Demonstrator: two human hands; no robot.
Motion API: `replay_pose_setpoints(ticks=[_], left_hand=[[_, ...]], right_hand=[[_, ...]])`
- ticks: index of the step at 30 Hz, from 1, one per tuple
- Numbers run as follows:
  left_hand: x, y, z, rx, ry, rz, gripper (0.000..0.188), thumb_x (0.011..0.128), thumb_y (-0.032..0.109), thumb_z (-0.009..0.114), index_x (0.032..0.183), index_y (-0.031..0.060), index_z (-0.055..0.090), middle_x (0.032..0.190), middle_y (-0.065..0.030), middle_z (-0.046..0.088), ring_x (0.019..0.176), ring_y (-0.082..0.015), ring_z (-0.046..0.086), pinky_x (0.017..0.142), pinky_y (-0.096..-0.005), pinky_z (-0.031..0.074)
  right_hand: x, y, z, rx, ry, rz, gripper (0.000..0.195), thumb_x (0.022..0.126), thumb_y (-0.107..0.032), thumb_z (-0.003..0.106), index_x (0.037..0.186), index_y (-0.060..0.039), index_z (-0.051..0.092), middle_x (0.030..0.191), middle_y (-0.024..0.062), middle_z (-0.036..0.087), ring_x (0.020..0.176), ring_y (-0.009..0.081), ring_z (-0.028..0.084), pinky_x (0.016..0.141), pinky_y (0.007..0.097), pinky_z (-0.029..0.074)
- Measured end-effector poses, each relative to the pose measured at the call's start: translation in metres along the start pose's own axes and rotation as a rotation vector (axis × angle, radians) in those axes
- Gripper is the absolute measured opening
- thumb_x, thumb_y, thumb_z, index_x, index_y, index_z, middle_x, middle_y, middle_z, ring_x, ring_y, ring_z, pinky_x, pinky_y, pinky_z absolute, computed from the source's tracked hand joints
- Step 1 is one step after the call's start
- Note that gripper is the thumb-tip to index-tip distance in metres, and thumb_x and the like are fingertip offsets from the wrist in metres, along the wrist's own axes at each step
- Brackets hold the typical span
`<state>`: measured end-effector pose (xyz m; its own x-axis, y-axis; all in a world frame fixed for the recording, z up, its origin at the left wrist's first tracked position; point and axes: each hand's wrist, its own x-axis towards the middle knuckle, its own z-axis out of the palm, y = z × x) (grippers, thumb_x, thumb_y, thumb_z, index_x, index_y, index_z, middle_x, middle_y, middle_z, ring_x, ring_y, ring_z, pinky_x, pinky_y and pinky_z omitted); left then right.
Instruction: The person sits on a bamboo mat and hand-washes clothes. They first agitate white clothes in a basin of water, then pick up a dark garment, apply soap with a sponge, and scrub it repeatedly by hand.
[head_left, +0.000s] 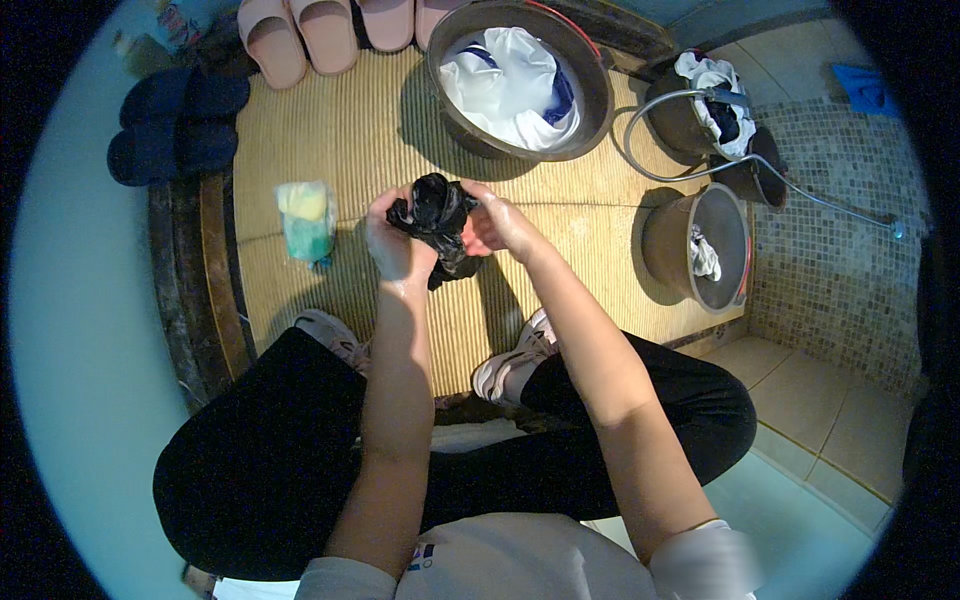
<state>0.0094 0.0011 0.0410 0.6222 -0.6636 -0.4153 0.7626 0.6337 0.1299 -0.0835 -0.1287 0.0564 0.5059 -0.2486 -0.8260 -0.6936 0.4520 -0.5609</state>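
Observation:
A bunched black cloth (442, 217) is held up between my two hands, above the ribbed yellow mat. My left hand (397, 244) cups it from the left side, with suds on the skin and wrist. My right hand (495, 221) touches it from the right, its fingers partly behind the cloth. Part of the cloth hangs down between the palms. To the left on the mat (360, 112) lies a clear plastic bag (307, 221) with yellow and green contents.
A large bucket (600, 112) of cloudy water holds white and blue fabric. At right stand a bucket (667, 244) with a small pale cloth and a dark bucket (671, 120) of clothes under a shower hose (637, 154). Pink slippers (326, 37) and dark slippers (176, 124) sit at upper left.

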Motion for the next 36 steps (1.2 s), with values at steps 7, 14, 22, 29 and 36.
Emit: replay_pose_setpoints(ticks=[7,14,22,29,36], left_hand=[[-0.004,0.022,0.004,0.089,-0.544,-0.127,0.023,0.076,0.025,0.056,0.068,0.0087,0.040,0.069,-0.0037,0.041,0.070,-0.0174,0.040,0.071,-0.0293,0.032],[-0.002,0.048,0.007,0.853,-0.259,-0.138,0.042,0.077,0.024,0.061,0.109,-0.0002,0.046,0.071,0.0043,0.044,0.067,-0.0086,0.044,0.062,-0.0236,0.038],[-0.011,0.018,0.036,1.140,-0.489,-0.095,0.042,0.084,0.010,0.058,0.123,-0.0007,0.047,0.097,-0.0086,0.062,0.089,-0.0149,0.057,0.078,-0.0273,0.047],[-0.015,0.067,0.027,0.479,-0.148,0.110,0.039,0.073,0.022,0.052,0.099,-0.0045,0.060,0.090,-0.0131,0.063,0.082,-0.0215,0.060,0.076,-0.0321,0.050],[0.000,0.063,0.011,1.139,-0.421,-0.320,0.054,0.080,0.043,0.055,0.110,-0.0018,0.055,0.088,-0.0106,0.064,0.079,-0.0153,0.060,0.073,-0.0277,0.047]], right_hand=[[0.024,0.015,-0.010,0.406,0.016,-0.355,0.016,0.086,-0.014,0.050,0.096,-0.0053,0.060,0.088,0.0049,0.065,0.079,0.0171,0.062,0.071,0.0321,0.051],[-0.034,-0.054,-0.012,0.720,-0.423,-0.640,0.026,0.085,-0.012,0.047,0.105,0.0027,0.054,0.104,0.0124,0.062,0.097,0.0216,0.059,0.088,0.0338,0.045],[-0.060,-0.069,-0.009,0.674,-0.342,-0.715,0.028,0.081,-0.013,0.049,0.101,0.0045,0.056,0.099,0.0124,0.063,0.094,0.0219,0.058,0.088,0.0329,0.043],[-0.060,-0.069,-0.042,0.662,-0.440,-0.763,0.032,0.079,-0.016,0.045,0.099,0.0060,0.058,0.095,0.0159,0.063,0.091,0.0263,0.060,0.089,0.0360,0.044],[-0.055,-0.071,-0.056,0.742,-0.546,-0.762,0.016,0.078,-0.021,0.048,0.073,-0.0060,0.047,0.069,0.0105,0.055,0.067,0.0227,0.055,0.063,0.0329,0.045]])
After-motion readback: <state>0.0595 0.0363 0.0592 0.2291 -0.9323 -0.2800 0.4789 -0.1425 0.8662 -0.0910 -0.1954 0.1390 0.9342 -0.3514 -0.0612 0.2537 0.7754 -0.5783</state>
